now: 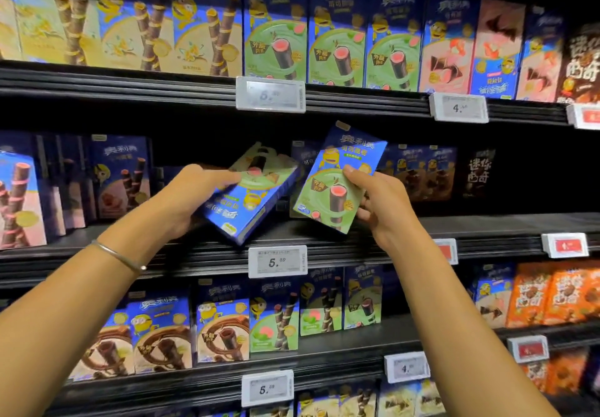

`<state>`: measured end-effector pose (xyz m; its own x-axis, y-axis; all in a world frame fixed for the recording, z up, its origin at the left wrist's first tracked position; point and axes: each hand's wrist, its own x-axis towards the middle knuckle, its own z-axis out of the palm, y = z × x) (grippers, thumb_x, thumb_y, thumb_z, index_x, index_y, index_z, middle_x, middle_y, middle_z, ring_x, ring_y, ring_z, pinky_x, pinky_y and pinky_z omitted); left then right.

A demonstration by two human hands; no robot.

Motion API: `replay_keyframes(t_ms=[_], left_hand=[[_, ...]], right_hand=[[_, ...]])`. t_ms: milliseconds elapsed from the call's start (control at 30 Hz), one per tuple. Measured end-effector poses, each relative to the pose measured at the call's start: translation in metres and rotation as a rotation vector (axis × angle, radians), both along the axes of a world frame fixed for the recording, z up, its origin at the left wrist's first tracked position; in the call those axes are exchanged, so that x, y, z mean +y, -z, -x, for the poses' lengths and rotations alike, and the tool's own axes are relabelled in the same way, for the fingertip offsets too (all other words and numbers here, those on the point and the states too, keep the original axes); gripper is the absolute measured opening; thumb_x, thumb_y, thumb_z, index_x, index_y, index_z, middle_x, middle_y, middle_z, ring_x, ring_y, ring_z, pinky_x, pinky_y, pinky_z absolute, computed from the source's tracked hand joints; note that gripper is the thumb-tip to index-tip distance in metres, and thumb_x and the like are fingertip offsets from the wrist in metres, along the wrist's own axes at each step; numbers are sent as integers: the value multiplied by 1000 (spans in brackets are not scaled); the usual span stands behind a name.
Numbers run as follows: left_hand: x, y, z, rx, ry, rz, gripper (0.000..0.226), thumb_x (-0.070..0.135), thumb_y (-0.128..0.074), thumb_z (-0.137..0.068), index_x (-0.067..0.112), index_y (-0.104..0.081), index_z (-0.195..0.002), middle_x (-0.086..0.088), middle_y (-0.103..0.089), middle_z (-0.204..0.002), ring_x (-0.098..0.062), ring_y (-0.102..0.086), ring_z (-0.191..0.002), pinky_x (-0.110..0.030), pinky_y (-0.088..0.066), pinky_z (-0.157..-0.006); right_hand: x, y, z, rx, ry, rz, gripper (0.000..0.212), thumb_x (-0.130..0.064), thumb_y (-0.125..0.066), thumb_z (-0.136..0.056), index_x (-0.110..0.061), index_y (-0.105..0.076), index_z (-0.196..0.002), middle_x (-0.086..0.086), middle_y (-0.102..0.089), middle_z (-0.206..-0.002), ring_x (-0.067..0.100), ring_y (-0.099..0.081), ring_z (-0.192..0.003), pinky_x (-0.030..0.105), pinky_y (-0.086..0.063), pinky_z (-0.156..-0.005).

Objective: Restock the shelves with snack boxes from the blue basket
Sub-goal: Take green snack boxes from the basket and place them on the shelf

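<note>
Head view, read from left to right, showed several tiers of dark shelving filled with blue snack cartons. At the far left of the middle shelf (487, 225) stood pink-fronted boxes (19, 202), upright and facing outward. The left forearm, bearing a thin silver bangle (120, 256) at the wrist, reached up toward that shelf. The left hand (191, 195) grasped the inverted snack box (256, 195), a blue-and-green carton turned upside down and tilted, with the hand wrapped round its left edge and the carton's lower corner just over the shelf's front edge. Below that corner, a white price tag (277, 260) reading 5.89 was clipped to the shelf rail. Just beside the first carton, the upright snack box (337, 182) of the same green design leaned to the right, its lettering the right way up; whether the two cartons touched could not be told. The right hand (380, 202) gripped this second carton along its right edge, thumb on the front and fingers curled behind. Both cartons were held before a gap in the middle shelf's row, with darker cartons (422, 173) standing farther back at the right.
</note>
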<state>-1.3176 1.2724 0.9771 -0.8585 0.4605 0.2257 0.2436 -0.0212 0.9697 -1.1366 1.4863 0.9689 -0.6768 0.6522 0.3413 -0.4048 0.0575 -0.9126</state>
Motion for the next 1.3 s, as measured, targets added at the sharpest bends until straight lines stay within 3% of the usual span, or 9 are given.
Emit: replay_keyframes(t_ms=[100, 433, 533, 667, 767, 933, 1067, 1200, 1300], left_hand=[[-15, -4, 2, 132, 191, 145, 17, 8, -69, -71, 11, -78, -86, -14, -80, -88, -27, -78, -73, -33, -62, -66], [-30, -25, -10, 246, 371, 55, 69, 17, -89, -54, 21, -74, -121, -15, -79, -108, -26, -79, -92, -33, -65, -76], [-18, -27, -21, 97, 296, -113, 57, 33, -86, -63, 11, -70, -113, -18, -79, -103, -22, -79, -79, -31, -63, -64], [-18, -13, -20, -371, 396, -372, 86, 81, -58, -78, 15, -62, -133, -12, -74, -125, -29, -74, -111, -44, -57, -90], [-9, 8, -31, -448, 506, -486, 84, 69, -67, -80, 8, -58, -138, -13, -70, -134, -30, -68, -123, -50, -50, -104], [12, 14, -35, -391, 249, -386, 22, 36, -58, -104, 16, -62, -111, -7, -77, -104, -25, -78, -91, -41, -61, -72], [12, 3, -18, -173, -80, -357, 9, 17, -56, -105, 12, -58, -112, -4, -72, -83, -11, -74, -60, -32, -60, -52], [17, -3, 2, -94, -233, -314, 8, 4, -53, -100, 12, -56, -100, -9, -64, -90, -19, -68, -71, -31, -54, -55], [30, -2, 9, -89, -253, -286, 13, -5, -50, -97, 2, -59, -104, -16, -63, -89, -25, -65, -70, -26, -53, -47]], right_hand=[[-1, -2, -2, -27, -107, 38, 23, -22, -70, -91, -3, -75, -104, 18, -77, -102, 33, -74, -88, 42, -58, -78], [-4, -1, -14, -112, -498, -105, 22, -28, -69, -86, -13, -81, -97, 13, -77, -103, 26, -76, -85, 35, -60, -71], [-16, 1, -10, -152, -512, -178, 31, -24, -69, -88, -4, -74, -111, 17, -75, -110, 29, -75, -92, 36, -59, -76], [-25, 3, -5, -97, -516, 51, 31, -26, -70, -89, -4, -72, -112, 17, -74, -113, 30, -74, -95, 44, -61, -85], [-39, 2, 6, -72, -496, 189, 20, -22, -64, -96, -6, -72, -104, 13, -76, -101, 27, -75, -85, 45, -62, -77], [-56, 4, 16, -152, -457, 134, 21, -16, -63, -98, -2, -69, -113, 17, -74, -110, 30, -72, -95, 45, -58, -91], [-43, 3, 8, -144, -383, 120, 30, -13, -64, -97, -1, -65, -125, 19, -72, -120, 33, -70, -110, 48, -57, -96], [-19, -2, -2, -38, -183, 127, 25, -10, -62, -98, 6, -67, -116, 23, -74, -111, 31, -73, -88, 43, -64, -75], [0, -6, -4, -18, 4, 49, 24, -11, -66, -96, 7, -67, -112, 21, -75, -106, 34, -74, -89, 48, -62, -80]])
